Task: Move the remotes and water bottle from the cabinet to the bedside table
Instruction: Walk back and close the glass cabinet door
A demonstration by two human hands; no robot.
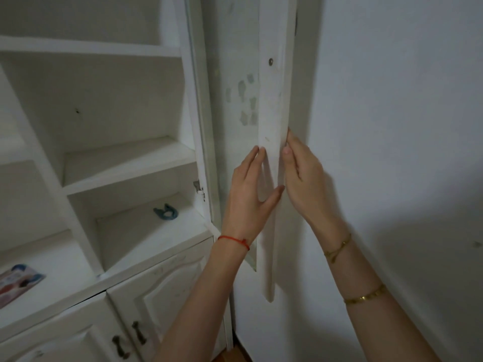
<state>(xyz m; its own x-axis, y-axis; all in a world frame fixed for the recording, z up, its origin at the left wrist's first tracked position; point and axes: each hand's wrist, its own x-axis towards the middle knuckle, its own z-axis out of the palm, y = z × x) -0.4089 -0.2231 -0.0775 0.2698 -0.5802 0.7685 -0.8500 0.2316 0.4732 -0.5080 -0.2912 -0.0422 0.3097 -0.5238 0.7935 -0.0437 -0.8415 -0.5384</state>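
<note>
A white cabinet (125, 168) with open shelves fills the left of the view. Its glass door (271, 105) stands swung wide open against the wall on the right. My left hand (248, 194) lies flat on the inner side of the door's white edge frame, fingers spread. My right hand (303, 176) grips the outer side of the same frame, thumb on its front. No remote and no water bottle is in view. The shelves in sight hold only a small blue clip (165, 211) on the lower shelf.
A colourful flat packet (18, 282) lies on the cabinet counter at far left. Below are closed lower doors with metal handles (138, 333). A plain white wall (392, 126) is on the right, close behind the open door.
</note>
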